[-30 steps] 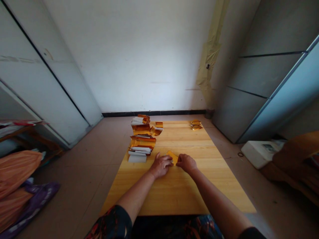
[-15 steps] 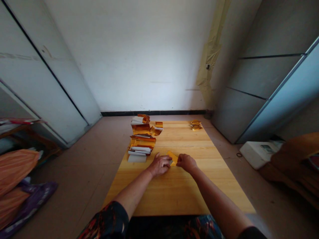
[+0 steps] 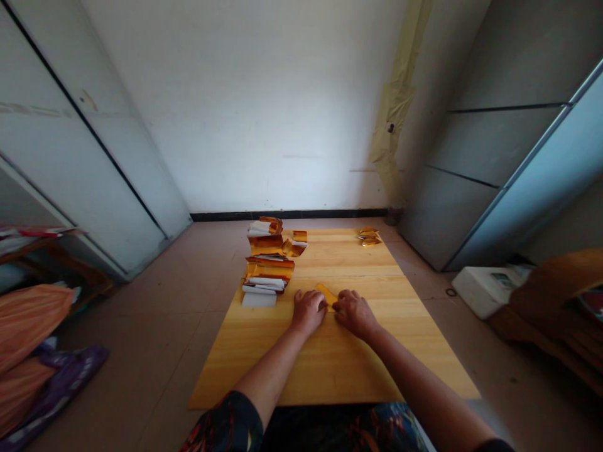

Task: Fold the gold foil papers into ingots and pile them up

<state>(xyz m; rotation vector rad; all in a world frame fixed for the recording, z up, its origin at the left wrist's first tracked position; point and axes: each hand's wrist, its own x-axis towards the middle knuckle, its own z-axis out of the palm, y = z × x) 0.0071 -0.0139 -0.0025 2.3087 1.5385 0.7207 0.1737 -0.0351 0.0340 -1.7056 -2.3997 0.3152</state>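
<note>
Gold paper (image 3: 326, 293) lies near the middle of our wooden table (image 3: 343, 370), between our left hand (image 3: 309, 311) and right hand (image 3: 355, 312), both curled against it; whether they pinch or merely press, we cannot tell. We would do well to hold it flat and crease evenly against the table's planked top. Beyond the table's far edge rise black skirting (image 3: 325, 214) and a white wall (image 3: 264, 113)

Paper piles (image 3: 269, 271) lie left of the sheet (image 3: 326, 292) on the table (image 3: 330, 370).
</note>
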